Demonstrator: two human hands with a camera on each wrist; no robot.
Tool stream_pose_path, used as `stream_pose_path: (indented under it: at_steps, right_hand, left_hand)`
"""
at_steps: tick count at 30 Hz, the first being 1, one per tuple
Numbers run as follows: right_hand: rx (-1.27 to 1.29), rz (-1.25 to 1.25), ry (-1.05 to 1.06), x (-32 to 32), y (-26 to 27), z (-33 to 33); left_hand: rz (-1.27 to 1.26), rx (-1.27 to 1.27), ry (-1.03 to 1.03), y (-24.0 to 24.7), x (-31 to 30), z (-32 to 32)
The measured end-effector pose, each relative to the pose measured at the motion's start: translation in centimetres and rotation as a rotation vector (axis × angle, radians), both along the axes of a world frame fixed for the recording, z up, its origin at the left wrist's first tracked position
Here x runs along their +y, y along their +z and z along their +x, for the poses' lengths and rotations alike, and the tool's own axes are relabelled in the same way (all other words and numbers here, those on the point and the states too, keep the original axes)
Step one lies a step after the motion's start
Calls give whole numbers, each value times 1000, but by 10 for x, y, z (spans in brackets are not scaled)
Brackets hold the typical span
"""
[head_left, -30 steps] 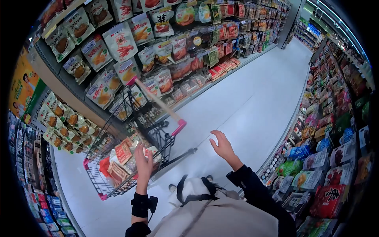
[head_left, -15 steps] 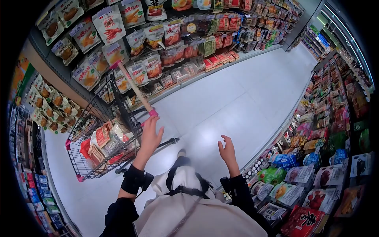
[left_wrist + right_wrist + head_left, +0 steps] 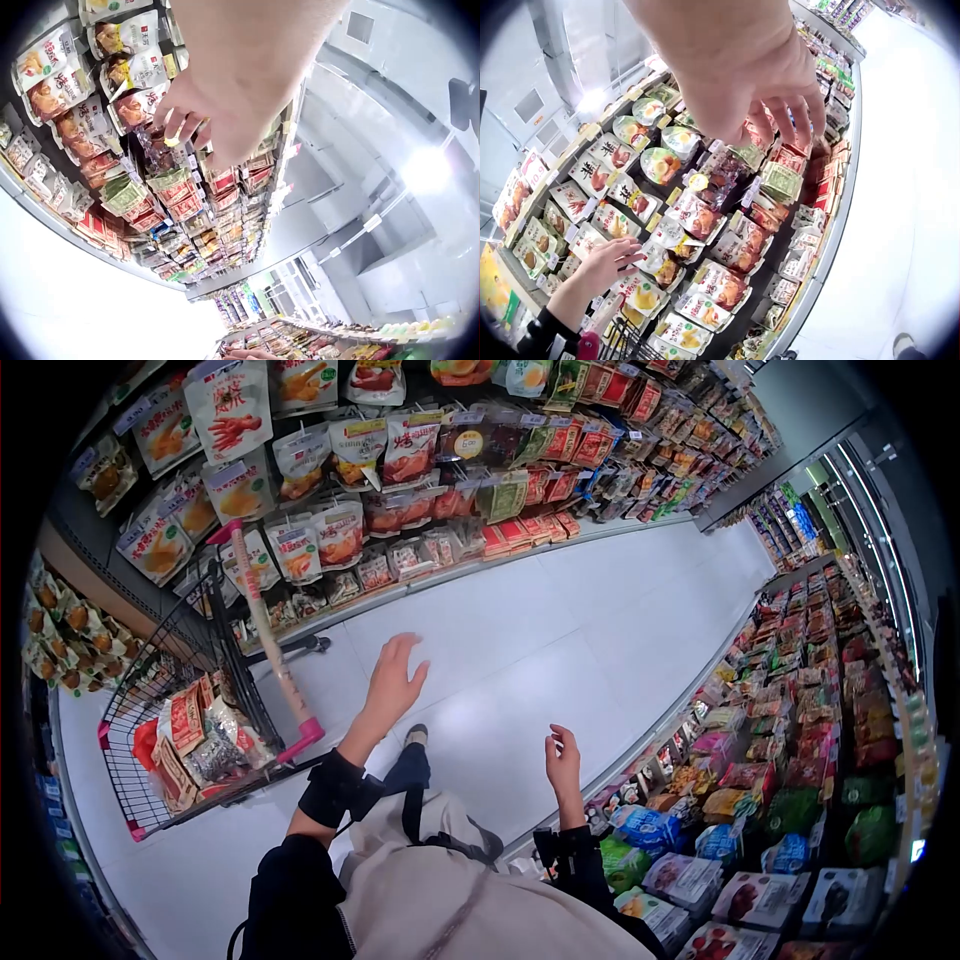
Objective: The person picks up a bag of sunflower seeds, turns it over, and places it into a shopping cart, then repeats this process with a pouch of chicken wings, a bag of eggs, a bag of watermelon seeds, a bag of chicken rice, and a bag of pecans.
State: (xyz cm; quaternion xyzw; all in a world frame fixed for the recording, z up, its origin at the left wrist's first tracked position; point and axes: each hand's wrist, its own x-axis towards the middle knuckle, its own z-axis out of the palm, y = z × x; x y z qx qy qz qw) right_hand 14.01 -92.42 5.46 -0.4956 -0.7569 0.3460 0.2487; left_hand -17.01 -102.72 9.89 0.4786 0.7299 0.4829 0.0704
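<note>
Head view: the cart (image 3: 104, 735), packets (image 3: 190, 730) inside, sits at nine o'clock from the left hand (image 3: 388, 688); the right hand (image 3: 564, 768) hovers at four o'clock. Left wrist view: fingers (image 3: 175, 121) bent, slightly apart. Right wrist view: fingers (image 3: 780, 118) loosely curved, apart.

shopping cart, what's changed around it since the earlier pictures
In the head view, the cart has shifted left. The left grip, first overlapping it, now hovers over the floor, right of the handle. No grasp or release clearly shows. The right grip stays empty; packets remain inside.
</note>
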Motion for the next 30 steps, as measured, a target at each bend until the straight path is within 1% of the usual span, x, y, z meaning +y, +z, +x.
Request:
stream_pose_path:
  at_steps: [4,6,14,17,22,26,28,30]
  right_hand:
    - [12,16,33,61,3,-31]
    - [9,-26,65,83,6,-47]
    - [9,-107,79,140,-3,-73]
    - [5,-129,54,167,-8,-72]
    - [50,-76,65,226,-21,-57]
    - [72,-118,53,288,-27,-38]
    - [70,-171,43,320,-19,-24]
    - [67,-157,89,361,-25,-1]
  left_hand:
    - [-2,-45,62,-10,43,-25]
    - [-23,-62,79,-17,59,-34]
    - [-124,-67,126,-27,102,-55]
    - [-134,-20,159,-29,117,-60]
    - [-125,17,176,-23,157,-56]
    - [-114,-15,187,-19,208,-30]
    - [-125,-31,210,-20,238,-15]
    - [-140,-49,240,-24,271,5]
